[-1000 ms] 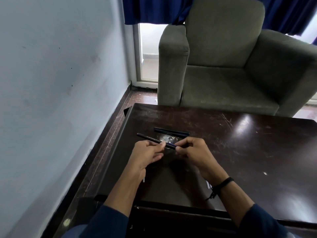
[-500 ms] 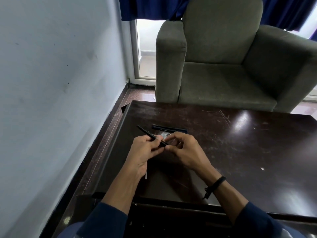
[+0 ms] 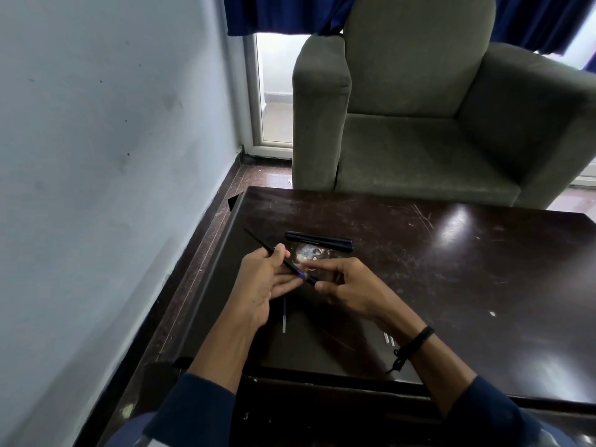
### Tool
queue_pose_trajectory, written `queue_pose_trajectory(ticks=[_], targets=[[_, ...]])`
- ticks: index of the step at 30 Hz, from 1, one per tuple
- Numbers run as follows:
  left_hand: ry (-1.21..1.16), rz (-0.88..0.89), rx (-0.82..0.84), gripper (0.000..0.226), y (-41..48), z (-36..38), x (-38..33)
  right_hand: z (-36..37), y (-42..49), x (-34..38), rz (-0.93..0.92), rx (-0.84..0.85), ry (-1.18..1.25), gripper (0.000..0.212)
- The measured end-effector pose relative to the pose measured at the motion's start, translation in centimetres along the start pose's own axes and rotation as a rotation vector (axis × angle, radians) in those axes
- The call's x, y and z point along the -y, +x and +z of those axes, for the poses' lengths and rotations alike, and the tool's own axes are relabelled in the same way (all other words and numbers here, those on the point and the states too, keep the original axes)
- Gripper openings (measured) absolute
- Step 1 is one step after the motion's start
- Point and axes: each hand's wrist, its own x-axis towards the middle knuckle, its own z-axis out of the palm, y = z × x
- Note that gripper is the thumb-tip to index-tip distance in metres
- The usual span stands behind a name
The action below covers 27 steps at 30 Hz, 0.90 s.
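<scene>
A thin black pen (image 3: 258, 241) with a blue band slants up to the left above the dark table (image 3: 451, 269). My left hand (image 3: 261, 285) grips its middle between thumb and fingers. My right hand (image 3: 345, 285) pinches its lower right end with thumb and fingertips. Two more dark pens (image 3: 319, 239) lie side by side on the table just beyond my hands. A small shiny clear wrapper (image 3: 304, 253) lies between those pens and my fingers.
A thin refill (image 3: 284, 317) lies on the table under my left hand, and two more thin pieces (image 3: 388, 337) show by my right wrist. A grey armchair (image 3: 419, 124) stands behind the table. A pale wall (image 3: 96, 188) runs close along the left.
The pen has tilted steeper, its far end rising to the upper left. My right hand has slid to the pen's lower end, and a blue band now shows.
</scene>
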Motion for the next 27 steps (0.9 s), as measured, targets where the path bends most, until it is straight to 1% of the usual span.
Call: queue_pose_trajectory(ticks=[2, 5, 8, 11, 12, 13, 14, 16, 18, 21, 25, 27], targets=[[-0.053, 0.003, -0.075, 0.019, 0.5, -0.9, -0.5, -1.1, -0.3, -0.2, 0.095, 0.017, -0.052, 0.037], [-0.127, 0.004, -0.105, 0.019, 0.8, -1.6, -0.9, -1.6, -1.2, 0.0, 0.196, -0.029, -0.332, 0.022], [-0.115, 0.006, -0.072, 0.018, 0.6, -1.2, -0.7, -0.1, -2.0, 0.6, 0.187, -0.108, -0.543, 0.015], [-0.085, 0.004, -0.036, 0.016, 0.5, -0.8, -0.3, 0.7, -1.9, 0.6, 0.149, -0.110, -0.625, 0.022], [-0.069, 0.000, -0.022, 0.016, 0.5, -0.8, -0.3, 0.4, -1.7, 0.7, 0.134, -0.112, -0.609, 0.027], [-0.053, -0.006, -0.008, 0.015, 0.4, -0.7, -0.2, 0.2, -1.5, 0.7, 0.125, -0.128, -0.523, 0.032], [-0.038, -0.011, 0.008, 0.014, 0.4, -0.6, -0.2, 0.0, -1.4, 0.9, 0.118, -0.147, -0.374, 0.033], [-0.012, -0.017, 0.039, 0.014, 0.3, -0.4, -0.1, 0.1, -1.2, 1.1, 0.088, -0.149, -0.062, 0.027], [0.019, -0.016, 0.066, 0.015, 0.2, -0.3, 0.0, 0.7, -1.1, 1.0, 0.045, -0.154, 0.102, 0.020], [0.039, -0.024, 0.090, 0.015, 0.3, -0.3, 0.2, 1.7, -1.0, 0.8, 0.037, -0.201, 0.177, 0.012], [0.031, -0.030, 0.104, 0.013, 0.3, -0.4, 0.0, 2.5, -1.0, 1.0, 0.073, -0.159, 0.208, 0.012], [-0.001, -0.014, 0.096, 0.009, 0.2, -0.4, 0.0, 2.4, -1.0, 1.1, 0.106, -0.185, 0.224, 0.012]])
